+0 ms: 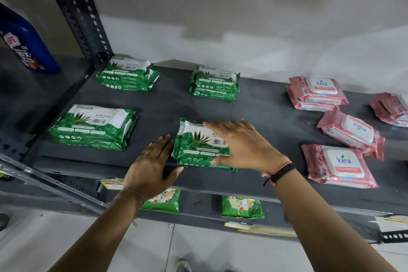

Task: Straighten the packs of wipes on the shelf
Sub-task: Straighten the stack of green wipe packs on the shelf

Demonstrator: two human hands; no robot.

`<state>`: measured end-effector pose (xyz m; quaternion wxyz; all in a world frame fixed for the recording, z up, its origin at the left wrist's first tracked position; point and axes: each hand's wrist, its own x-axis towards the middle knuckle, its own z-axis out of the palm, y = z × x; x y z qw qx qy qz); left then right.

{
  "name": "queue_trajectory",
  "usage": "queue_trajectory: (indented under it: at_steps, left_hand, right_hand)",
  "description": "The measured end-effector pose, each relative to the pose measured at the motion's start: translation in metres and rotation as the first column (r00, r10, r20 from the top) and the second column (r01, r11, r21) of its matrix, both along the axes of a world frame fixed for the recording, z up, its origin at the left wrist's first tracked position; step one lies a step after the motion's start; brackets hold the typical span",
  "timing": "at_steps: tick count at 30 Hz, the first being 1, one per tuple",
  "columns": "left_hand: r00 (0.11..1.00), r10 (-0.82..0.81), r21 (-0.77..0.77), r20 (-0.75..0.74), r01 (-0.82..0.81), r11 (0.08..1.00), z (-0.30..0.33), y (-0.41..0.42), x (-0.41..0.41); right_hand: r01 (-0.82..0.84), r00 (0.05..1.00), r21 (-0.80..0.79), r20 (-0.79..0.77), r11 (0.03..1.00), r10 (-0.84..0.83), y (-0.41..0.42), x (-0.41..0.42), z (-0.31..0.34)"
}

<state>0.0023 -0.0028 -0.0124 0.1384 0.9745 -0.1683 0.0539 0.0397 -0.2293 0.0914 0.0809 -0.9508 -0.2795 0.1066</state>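
A small stack of green Origami wipe packs [196, 143] lies near the front middle of the dark shelf [265, 115]. My right hand [240, 141] rests flat on its top and right side, thumb along the front edge. My left hand [152, 165] presses against the stack's left side, fingers together, thumb at the front corner. Three more green stacks lie at the front left [92, 126], back left [128, 74] and back middle [215, 83]. Pink Kara packs sit to the right: a back stack [315, 93], a turned pack [351, 132] and a front pack [337, 165].
A blue bottle [24, 44] stands on the neighbouring shelf at the left, beyond the perforated upright [75, 11]. Another pink pack [393, 108] lies at the far right edge. Green packets [241, 206] lie on the lower shelf. A wall runs behind.
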Motion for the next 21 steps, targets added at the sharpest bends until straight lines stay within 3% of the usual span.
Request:
queue_trajectory:
  at_steps: [8, 11, 15, 21]
  left_hand:
    - [0.999, -0.035, -0.011, -0.034, 0.035, 0.999, -0.002, 0.003, 0.001]
    - [1.000, 0.006, -0.167, -0.001, -0.006, 0.986, 0.005, 0.007, -0.001]
    - [0.987, 0.028, -0.279, 0.156, 0.017, 0.960, 0.041, -0.009, -0.007]
    - [0.960, -0.076, -0.143, 0.268, 0.118, 0.983, 0.082, -0.109, 0.009]
  right_hand:
    - [-0.009, 1.000, 0.014, -0.018, 1.000, 0.009, -0.003, -0.004, -0.001]
    - [0.020, 1.000, 0.070, -0.019, 0.997, -0.019, -0.012, -0.006, 0.005]
    - [0.111, 0.990, 0.167, 0.063, 0.980, -0.123, -0.048, -0.008, 0.014]
    - [0.252, 0.958, 0.263, 0.068, 0.931, -0.279, -0.123, -0.015, 0.010]
